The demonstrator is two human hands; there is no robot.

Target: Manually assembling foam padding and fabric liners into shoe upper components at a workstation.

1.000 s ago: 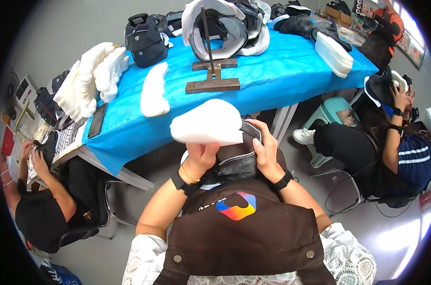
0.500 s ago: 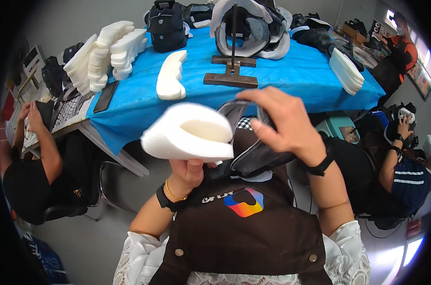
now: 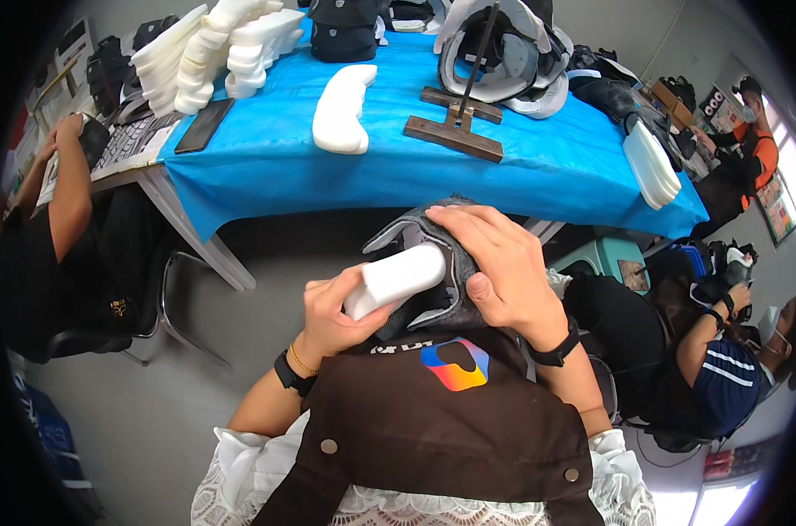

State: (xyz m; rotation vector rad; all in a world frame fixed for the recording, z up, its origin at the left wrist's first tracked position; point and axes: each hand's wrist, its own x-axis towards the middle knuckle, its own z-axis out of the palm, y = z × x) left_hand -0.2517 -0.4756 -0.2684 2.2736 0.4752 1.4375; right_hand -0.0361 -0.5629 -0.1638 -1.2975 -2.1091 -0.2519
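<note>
My left hand (image 3: 335, 309) grips a white foam pad (image 3: 406, 276), its fingers and thumb pressing the pad from both sides. The rounded far end of the foam sits in the open mouth of a dark grey and black fabric cover (image 3: 389, 235). My right hand (image 3: 507, 272) holds that cover from the right, fingers laid over its top and thumb near the rim of the opening. Both hands are close together above my brown apron (image 3: 398, 421). The inside of the cover is mostly hidden by the foam and my right hand.
On the blue-covered table (image 3: 275, 175) lie a single wavy foam piece (image 3: 341, 110), stacked foam pieces (image 3: 209, 61), a wooden stand with a rod (image 3: 455, 136), grey padded covers (image 3: 538, 88) and a dark flat bar (image 3: 205, 125). Co-workers sit left and right; another person stands back right.
The foam pad has turned and moved right, its end now in the cover's mouth. My right hand has moved down over the cover, which now opens toward the left.
</note>
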